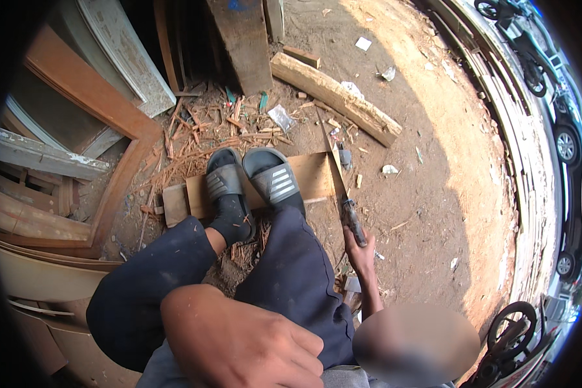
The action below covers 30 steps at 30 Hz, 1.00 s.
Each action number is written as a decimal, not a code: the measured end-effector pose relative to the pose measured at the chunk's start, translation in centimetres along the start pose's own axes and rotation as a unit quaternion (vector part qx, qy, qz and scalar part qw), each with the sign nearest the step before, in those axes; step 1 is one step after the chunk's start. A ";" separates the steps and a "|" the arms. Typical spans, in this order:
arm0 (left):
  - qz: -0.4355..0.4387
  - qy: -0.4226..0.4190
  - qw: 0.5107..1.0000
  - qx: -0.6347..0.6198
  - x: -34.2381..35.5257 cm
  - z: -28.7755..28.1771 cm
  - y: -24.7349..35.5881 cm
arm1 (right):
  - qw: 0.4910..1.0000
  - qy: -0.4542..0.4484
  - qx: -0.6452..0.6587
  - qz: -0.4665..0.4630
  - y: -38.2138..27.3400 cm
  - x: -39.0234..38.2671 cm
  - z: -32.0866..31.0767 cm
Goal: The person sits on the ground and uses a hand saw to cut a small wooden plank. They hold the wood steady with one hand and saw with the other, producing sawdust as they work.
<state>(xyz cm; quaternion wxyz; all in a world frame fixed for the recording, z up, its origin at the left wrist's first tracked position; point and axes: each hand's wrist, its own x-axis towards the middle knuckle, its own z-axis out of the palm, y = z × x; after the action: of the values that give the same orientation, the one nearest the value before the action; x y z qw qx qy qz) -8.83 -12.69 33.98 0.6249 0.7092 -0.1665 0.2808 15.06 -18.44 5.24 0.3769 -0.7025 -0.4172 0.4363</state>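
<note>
My right hand [359, 246] is closed around the dark handle of a handsaw [337, 165]. The saw's long, narrow blade points away from me and lies across the right end of a light wooden board [313, 169]. Both my feet, in grey striped slide sandals [275, 184], press on that board. Close to the camera, my left hand [246, 339] is curled in front of my dark trousers. Its fingertips and anything inside them are hidden. A blurred patch covers part of my right arm.
Beyond the board lies a thick wooden beam [336, 97]. Wood shavings and splinters [197, 136] litter the dirt ground. Old frames and panels [103, 97] lean at the left. Stacked planks [507, 116] run along the right, with parked vehicles [566, 145] past them.
</note>
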 end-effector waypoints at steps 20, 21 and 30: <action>-0.245 0.195 0.769 -0.557 5.1 0.4 3.2 | 0.994 -0.002 0.092 0.060 0.8 0.9 -1.8; -0.275 0.192 0.751 -0.569 5.8 -0.2 3.1 | 0.994 0.004 0.099 0.050 1.4 2.2 -1.6; -0.144 0.136 0.971 -0.133 -1.9 -6.4 -4.9 | 0.998 -0.014 0.024 0.063 -1.0 -1.3 0.1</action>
<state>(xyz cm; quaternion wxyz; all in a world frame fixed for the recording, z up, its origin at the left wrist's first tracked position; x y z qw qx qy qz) -8.61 -5.87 29.32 0.7642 0.5914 -0.0117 0.2571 14.37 -19.21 6.47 0.3591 -0.7122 -0.3666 0.4790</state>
